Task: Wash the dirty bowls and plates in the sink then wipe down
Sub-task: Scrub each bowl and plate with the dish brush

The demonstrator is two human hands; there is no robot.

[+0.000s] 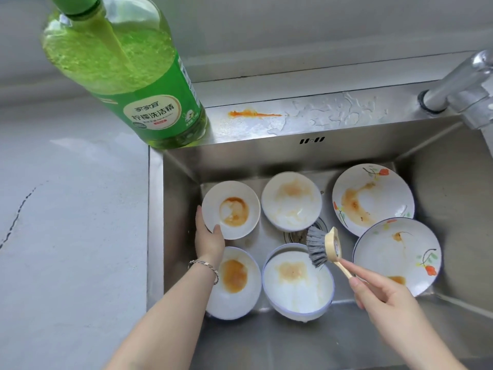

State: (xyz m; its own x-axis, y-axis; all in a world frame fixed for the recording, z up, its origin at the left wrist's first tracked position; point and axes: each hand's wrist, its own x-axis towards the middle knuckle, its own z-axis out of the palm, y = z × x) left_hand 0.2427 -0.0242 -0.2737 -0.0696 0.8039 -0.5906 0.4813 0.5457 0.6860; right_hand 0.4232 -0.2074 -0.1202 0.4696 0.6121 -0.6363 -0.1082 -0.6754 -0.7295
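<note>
Although both hands are down in the sink [240,158], the washing looks barely begun: no dish appears clean, and no suds or running water show.

Nearest, the right hand [384,292] pinches the wooden handle of the one brush [324,248] between thumb and curled fingers. Its grey bristles are at the far rim of the blue-edged bowl [297,281]; whether they touch it I cannot tell. Just left of that sits the near left bowl [234,283] with an orange patch, partly covered by the left wrist and its bracelet [205,265].

The left hand [209,236] grips the near rim of the far left bowl [230,209], thumb on the inside and fingers round the outer edge. The far middle bowl [291,201] lies beside it, beyond the drain [293,236]. On the right are the near plate [397,256] and the far plate [373,198], both flowered, their edges meeting.

That makes four bowls and two plates, all six smeared brown or orange. By my reckoning all six remain to be scrubbed and rinsed.

Farther back, an orange smear [253,113] on the wet ledge awaits the wipe-down. One green soap bottle [133,76] stands at the back left corner and one tap [466,89] at the back right.
</note>
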